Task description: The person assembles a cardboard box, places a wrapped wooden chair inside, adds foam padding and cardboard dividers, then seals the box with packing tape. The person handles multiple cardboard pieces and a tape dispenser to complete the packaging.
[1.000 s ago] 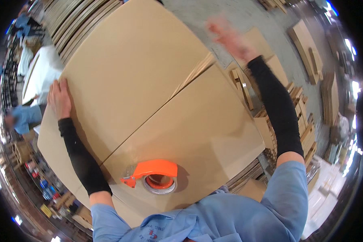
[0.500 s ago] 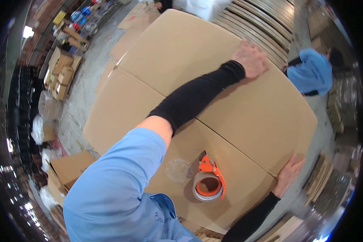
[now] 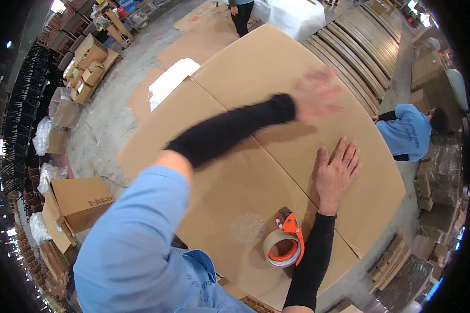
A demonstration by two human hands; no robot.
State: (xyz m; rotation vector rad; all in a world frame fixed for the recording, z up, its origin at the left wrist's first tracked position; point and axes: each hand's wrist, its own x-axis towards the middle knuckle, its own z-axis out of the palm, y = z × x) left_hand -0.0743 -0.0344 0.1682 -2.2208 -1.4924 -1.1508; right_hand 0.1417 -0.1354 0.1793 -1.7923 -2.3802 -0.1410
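Observation:
A large brown cardboard box (image 3: pixel 230 180) fills the middle, its two top flaps meeting along a seam. My right hand (image 3: pixel 338 175) lies flat on the right flap, fingers spread, holding nothing. Over the far part of the same flap is my left hand (image 3: pixel 317 96), blurred by motion; its fingers look stretched out and grip nothing. Whether it touches the cardboard I cannot tell. An orange hand-held tape dispenser (image 3: pixel 292 229) with a roll of tape stands on the near flap, beside my right forearm and untouched by either hand. A round printed mark is next to it.
Wooden slats (image 3: pixel 352 52) stretch beyond the box at the far right. A co-worker in a blue shirt (image 3: pixel 406 130) is at the right, and another person (image 3: pixel 241 15) stands at the far side. Stacked cartons (image 3: pixel 91 57) and an open carton (image 3: pixel 83 201) are on the left.
My right hand has moved from the box's right edge inward and away from me, onto the flap. The left hand has shifted slightly and is now blurred. The view has shifted too.

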